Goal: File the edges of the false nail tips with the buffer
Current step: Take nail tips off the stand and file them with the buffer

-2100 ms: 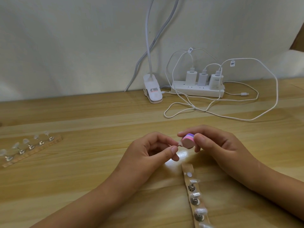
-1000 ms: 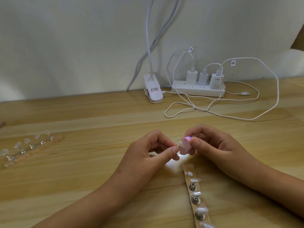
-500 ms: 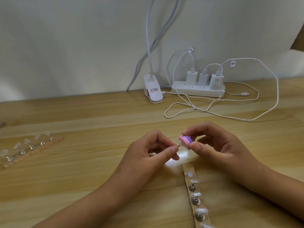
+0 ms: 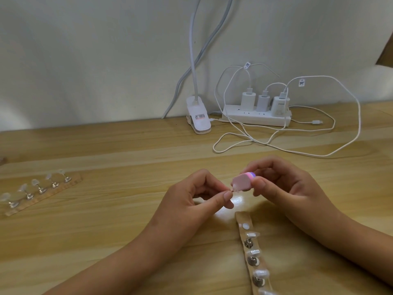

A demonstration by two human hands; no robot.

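Your left grip (image 4: 197,201) pinches the nail tip (image 4: 231,189) between thumb and forefinger, same as before. Your right grip (image 4: 282,188) pinches the buffer (image 4: 243,182). Since half a second ago it has turned its pink face toward you, and its lower edge touches the nail tip, between both grips.
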